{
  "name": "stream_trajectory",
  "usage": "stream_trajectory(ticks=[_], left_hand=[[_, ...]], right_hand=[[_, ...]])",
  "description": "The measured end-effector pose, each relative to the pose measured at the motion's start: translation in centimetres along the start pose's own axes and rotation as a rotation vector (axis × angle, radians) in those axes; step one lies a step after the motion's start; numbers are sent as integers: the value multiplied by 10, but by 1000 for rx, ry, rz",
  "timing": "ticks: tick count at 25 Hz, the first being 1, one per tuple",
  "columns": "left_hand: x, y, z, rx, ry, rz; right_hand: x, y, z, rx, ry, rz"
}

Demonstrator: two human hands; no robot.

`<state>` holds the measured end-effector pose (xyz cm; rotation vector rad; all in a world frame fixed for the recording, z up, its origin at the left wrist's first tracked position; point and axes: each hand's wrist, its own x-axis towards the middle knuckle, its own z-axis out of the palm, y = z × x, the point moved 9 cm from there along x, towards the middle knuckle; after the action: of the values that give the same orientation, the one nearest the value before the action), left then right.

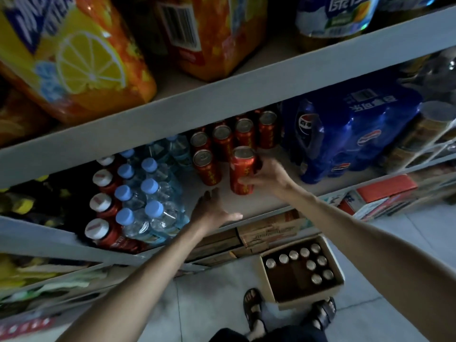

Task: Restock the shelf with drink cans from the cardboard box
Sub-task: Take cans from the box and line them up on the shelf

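We see our two forearms bare, no sleeves, watch or rings on the left hand [212, 213] or right hand [267, 175]. At six o'clock, dark strappy open-toed sandals [253, 308] and dark trousers [269, 334].

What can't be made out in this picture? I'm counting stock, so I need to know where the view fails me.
- Head view: red cans at the back of the row, hidden by the shelf board above.
- Cardboard box: its dim inside hides any cans lying below the visible tops.
- Held can: its right side is covered by the right hand.
- Left hand: its palm faces down, unseen.
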<state>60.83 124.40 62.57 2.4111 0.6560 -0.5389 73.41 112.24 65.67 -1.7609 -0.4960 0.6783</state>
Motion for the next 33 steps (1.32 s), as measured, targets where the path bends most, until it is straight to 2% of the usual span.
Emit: stream_trajectory(ticks=[1,3,10,13,20,26,33], left_hand=[[1,-13,3,134,-26,-82],[4,-28,8,218,-81,-175],[28,-39,10,352,-80,-204],[32,-39,10,365,-47,-178],[44,-44,22,232,-79,-129],[47,-45,27,279,-132,-109],[47,-46,24,369,-119,-123]], right_hand=[[11,0,0,9,-2,-27],[29,2,7,16,-34,-70],[64,21,27,-17,-64,-145],[63,25,30,18,-36,-136],[43,26,37,32,216,-166],[55,33,38,7,189,-163],[56,25,42,-18,181,-185]])
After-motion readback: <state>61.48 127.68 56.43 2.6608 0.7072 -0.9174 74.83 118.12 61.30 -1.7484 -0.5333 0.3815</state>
